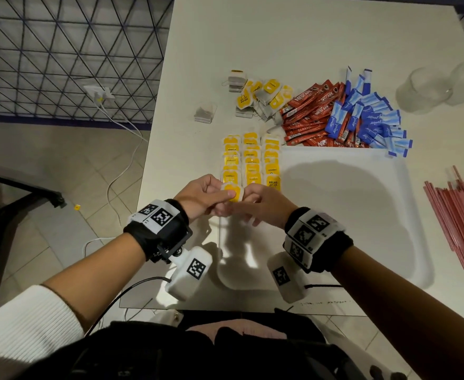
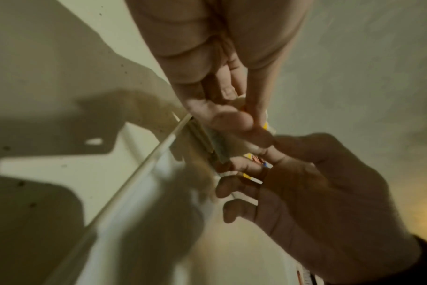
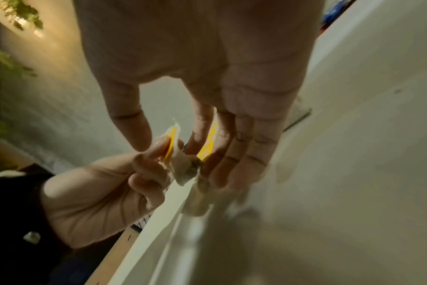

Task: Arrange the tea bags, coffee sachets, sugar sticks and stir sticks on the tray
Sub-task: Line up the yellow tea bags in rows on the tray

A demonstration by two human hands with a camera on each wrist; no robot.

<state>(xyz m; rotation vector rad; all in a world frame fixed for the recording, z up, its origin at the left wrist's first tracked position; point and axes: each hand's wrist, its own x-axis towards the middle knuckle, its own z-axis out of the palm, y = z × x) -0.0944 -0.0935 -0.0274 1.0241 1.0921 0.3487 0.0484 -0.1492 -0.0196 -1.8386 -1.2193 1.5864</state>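
My left hand (image 1: 226,194) pinches a yellow-tagged tea bag (image 1: 236,196) between thumb and forefinger, over the near left part of the white tray (image 1: 348,215). My right hand (image 1: 250,200) is beside it, fingers nearly straight, its fingertips touching the tea bag (image 3: 181,169). Three rows of tea bags (image 1: 251,163) lie on the tray just beyond my hands. Behind the tray sit a loose heap of tea bags (image 1: 261,97), red coffee sachets (image 1: 313,113) and blue sugar sticks (image 1: 370,116). Red stir sticks (image 1: 461,215) lie right of the tray.
Two clear glasses (image 1: 422,89) stand at the far right of the white table (image 1: 280,37). A few untagged tea bags (image 1: 205,112) lie apart on the far left. The table's left edge (image 1: 146,160) drops to a tiled floor with a white cable (image 1: 121,171).
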